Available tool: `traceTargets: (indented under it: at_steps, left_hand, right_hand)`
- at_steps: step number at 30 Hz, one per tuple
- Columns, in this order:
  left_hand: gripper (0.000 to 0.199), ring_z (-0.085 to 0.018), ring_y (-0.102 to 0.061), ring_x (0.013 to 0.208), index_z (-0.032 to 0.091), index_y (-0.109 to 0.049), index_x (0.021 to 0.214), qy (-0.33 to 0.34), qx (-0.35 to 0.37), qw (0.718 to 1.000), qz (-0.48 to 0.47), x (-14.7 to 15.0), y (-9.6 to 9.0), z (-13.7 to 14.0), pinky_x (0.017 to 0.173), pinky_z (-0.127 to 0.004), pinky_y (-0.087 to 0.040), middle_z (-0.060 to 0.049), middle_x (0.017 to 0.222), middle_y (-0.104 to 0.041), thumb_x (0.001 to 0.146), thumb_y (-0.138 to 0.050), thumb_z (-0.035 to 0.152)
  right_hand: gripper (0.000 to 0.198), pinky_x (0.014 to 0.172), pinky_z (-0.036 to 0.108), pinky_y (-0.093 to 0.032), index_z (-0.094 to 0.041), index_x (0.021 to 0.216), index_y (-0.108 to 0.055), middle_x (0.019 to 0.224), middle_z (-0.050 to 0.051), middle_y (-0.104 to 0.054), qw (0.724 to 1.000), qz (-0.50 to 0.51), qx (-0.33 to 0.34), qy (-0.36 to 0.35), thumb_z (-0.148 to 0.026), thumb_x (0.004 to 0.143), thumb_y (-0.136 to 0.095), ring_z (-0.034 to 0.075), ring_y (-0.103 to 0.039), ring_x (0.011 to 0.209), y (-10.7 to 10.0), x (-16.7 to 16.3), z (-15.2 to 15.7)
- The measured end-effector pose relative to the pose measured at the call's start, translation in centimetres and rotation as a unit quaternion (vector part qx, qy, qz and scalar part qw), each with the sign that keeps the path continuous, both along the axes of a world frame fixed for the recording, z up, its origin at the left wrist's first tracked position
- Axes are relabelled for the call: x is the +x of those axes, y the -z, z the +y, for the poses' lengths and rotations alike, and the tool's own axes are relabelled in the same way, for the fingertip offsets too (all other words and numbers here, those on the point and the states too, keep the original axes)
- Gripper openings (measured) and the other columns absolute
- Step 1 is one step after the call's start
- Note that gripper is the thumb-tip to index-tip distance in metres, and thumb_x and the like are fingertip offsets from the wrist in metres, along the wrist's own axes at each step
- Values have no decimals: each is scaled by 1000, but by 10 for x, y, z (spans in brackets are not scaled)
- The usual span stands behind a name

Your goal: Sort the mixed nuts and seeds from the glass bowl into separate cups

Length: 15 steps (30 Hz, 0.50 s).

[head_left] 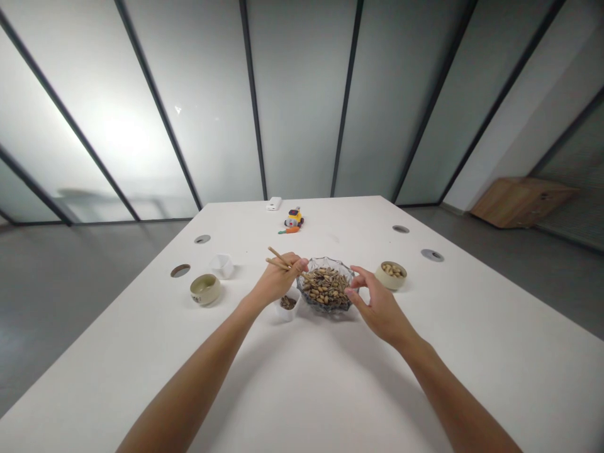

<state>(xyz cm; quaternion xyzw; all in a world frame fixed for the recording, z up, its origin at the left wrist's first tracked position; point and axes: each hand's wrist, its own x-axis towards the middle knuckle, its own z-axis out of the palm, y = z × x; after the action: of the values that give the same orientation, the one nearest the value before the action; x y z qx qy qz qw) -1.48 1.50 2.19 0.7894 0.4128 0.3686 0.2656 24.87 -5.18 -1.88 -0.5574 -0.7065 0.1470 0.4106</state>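
Note:
A faceted glass bowl point(326, 308) stands in front of me, heaped with peanuts and seeds in their shells point(325, 286). Closed around a pair of wooden chopsticks point(278, 259), my left hand point(282, 277) is at the bowl's left rim. The chopsticks' far ends point toward the heap and are partly hidden by the fingers. My right hand point(375, 305) is at the bowl's right rim, thumb and fingers apart, with nothing seen in it. Below my left hand sits a small white cup point(287, 311) with dark seeds in it.
Right of the bowl is a ceramic bowl point(391, 281) of peanuts. A similar ceramic bowl point(205, 292) and a white plastic cup point(222, 267) stand at left. Farther back are a toy vehicle point(294, 218), a toy carrot point(291, 230) and a white box point(274, 203).

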Motion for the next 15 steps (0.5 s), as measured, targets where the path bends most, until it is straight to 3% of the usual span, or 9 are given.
traceTargets:
  at_steps: [7,15]
  left_hand:
    - [45,-22,-68,84,22,-69,85,3,-10,999,39,5,6,-2,77,-33,-53,-6,92,-73,108,-47,52]
    - [37,-21,-69,82,22,-70,84,-7,-21,1000,21,6,7,-3,73,-31,-54,-4,89,-73,105,-55,48]
  right_hand:
    - [56,84,46,-58,-18,143,-57,103,10,-74,1000,5,-2,-3,-54,100,-56,29,-70,94,0,0,1]
    - [55,85,46,-58,-19,142,-58,104,10,-75,1000,4,-3,-3,-54,100,-56,29,-71,96,0,0,1]
